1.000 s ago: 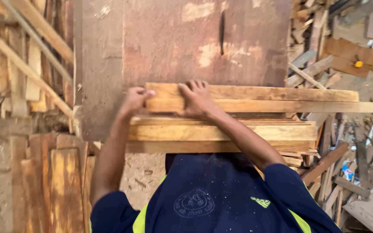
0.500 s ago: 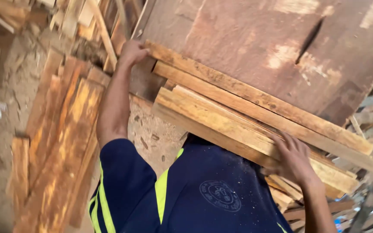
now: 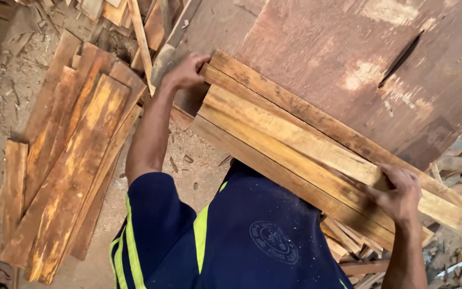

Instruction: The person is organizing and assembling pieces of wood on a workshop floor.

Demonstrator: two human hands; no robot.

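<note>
Gripping a stack of long planks [image 3: 306, 155] at both ends, the left hand [image 3: 185, 70] curls closed around the upper end while the right hand [image 3: 399, 194] clamps the lower part, fingers wrapped over the edge. The planks lie tilted across a large brown board [image 3: 359, 59]. More planks [image 3: 76, 155] lie on the sawdust-strewn floor [image 3: 188, 166].
</note>
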